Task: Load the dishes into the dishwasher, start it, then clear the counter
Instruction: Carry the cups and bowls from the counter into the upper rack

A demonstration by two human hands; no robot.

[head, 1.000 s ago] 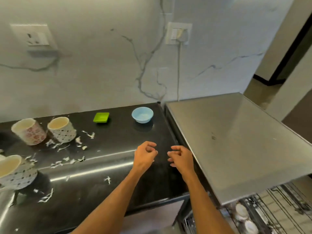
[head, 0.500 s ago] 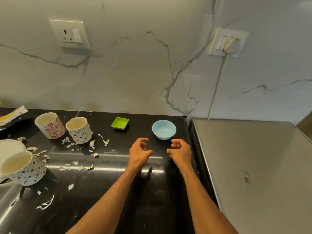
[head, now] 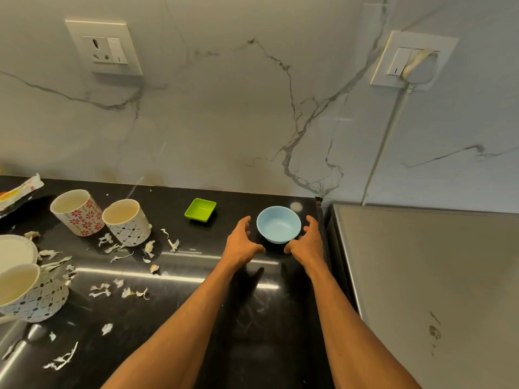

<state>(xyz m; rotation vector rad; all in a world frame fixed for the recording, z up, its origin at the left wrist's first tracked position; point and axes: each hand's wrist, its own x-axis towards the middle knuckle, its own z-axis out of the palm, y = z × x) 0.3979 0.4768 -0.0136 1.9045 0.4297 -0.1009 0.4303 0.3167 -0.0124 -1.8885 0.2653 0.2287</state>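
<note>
The blue bowl (head: 279, 228) stands near the back right corner of the surface (head: 252, 327), between the left hand (head: 242, 244) and the right hand (head: 307, 242). The fingers of both are spread just beside it and grip nothing.

I can't read any text here. The wrapper (head: 19, 189) at the left edge of the counter (head: 179, 318) has coloured print, too blurred to make out.
</note>
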